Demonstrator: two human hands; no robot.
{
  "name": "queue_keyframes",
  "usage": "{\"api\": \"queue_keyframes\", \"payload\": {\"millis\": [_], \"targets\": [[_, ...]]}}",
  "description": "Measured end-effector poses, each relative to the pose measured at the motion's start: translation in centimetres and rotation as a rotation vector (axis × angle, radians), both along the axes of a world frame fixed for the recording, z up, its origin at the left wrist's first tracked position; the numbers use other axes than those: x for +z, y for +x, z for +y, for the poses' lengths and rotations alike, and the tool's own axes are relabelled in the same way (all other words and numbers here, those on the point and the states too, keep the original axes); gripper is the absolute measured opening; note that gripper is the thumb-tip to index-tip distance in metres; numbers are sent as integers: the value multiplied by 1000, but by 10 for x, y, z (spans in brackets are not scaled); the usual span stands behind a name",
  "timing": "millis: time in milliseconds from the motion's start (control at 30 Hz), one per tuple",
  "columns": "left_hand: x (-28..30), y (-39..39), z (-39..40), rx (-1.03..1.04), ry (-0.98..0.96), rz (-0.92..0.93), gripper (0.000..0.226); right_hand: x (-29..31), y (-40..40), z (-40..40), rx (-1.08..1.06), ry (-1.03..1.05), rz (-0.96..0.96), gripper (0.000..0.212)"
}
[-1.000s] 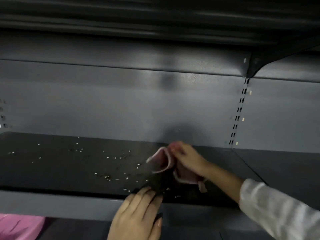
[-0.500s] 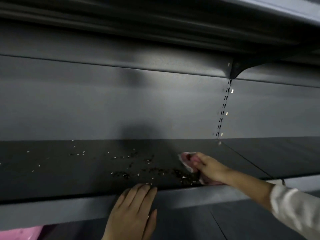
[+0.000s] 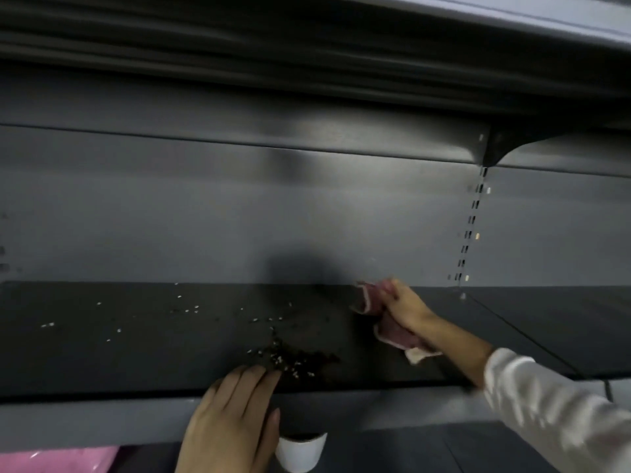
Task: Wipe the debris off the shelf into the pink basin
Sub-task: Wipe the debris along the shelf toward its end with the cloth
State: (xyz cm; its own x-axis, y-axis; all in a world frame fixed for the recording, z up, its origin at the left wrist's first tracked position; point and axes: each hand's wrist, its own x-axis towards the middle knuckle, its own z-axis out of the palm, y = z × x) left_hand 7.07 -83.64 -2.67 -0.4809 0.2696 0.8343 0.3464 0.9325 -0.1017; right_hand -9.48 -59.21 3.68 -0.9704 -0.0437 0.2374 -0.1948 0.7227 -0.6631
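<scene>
A dark shelf [image 3: 102, 363] carries scattered pale and dark debris [image 3: 293, 360], piled thickest near the front edge. My right hand [image 3: 406, 308] grips a pink cloth [image 3: 392, 332] at the back right of the shelf, close to the rear wall. My left hand [image 3: 235, 414] lies flat over the shelf's front lip, fingertips touching the debris pile and fingers together. A corner of the pink basin [image 3: 58, 460] shows at the bottom left, below the shelf.
A small white cup [image 3: 300, 452] sits under the shelf lip beside my left hand. A grey back panel [image 3: 205, 216] with a slotted upright [image 3: 471, 230] rises behind. Another shelf [image 3: 307, 39] hangs overhead. A neighbouring shelf [image 3: 563, 319] continues to the right.
My right hand has carried the cloth from the shelf's front edge toward the back wall. The debris now lies gathered in a pile by my left fingertips. The white cup has come into view.
</scene>
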Motion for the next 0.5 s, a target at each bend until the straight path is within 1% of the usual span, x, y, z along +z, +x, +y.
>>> {"api": "queue_keyframes", "payload": {"millis": [67, 133, 167, 233, 300, 367, 433, 500], "targets": [[-2, -1, -3, 16, 15, 2, 76, -9, -12, 6, -64, 90, -46, 28], [-5, -2, -2, 24, 2, 21, 74, -15, -11, -14, -29, 176, -30, 30], [-6, -3, -1, 22, -12, 35, 69, -17, -5, -30, 28, 197, -12, 30], [-8, -4, 1, 21, -16, 64, 60, -20, 11, -66, 219, 201, 37, 28], [-9, -5, 3, 28, 3, 58, 68, -21, 27, -93, 430, 192, 61, 23], [-8, -5, 2, 20, 19, 47, 72, -18, 31, -106, 528, 130, 77, 19], [-9, -5, -2, 16, 16, 35, 72, -8, 19, -100, 473, 36, 122, 21], [-9, -5, -4, 28, -10, 5, 73, 0, -7, -79, 326, -37, 141, 22]]}}
